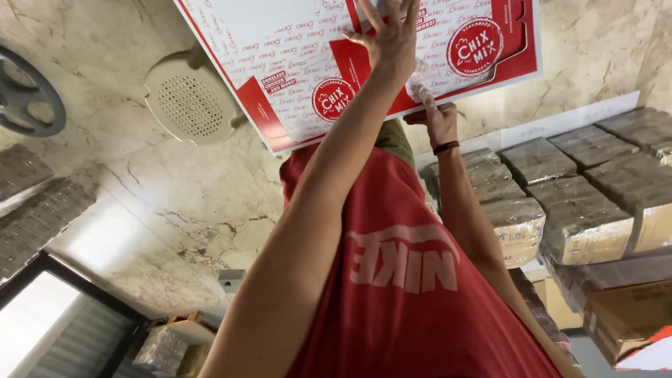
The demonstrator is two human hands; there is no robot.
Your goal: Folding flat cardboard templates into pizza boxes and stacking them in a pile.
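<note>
Two hands | left hand [392, 38], right hand [437, 119] | flat red-white carton sheet [280, 63]

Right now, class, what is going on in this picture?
A person in a red shirt is handling a flat, unfolded red-and-white printed carton sheet. The left hand lies spread open against the sheet, and the right hand grips it at its edge. The view appears upside down. Stacks of wrapped brown bundles sit to one side, on a marble floor with a round cream perforated object.
</note>
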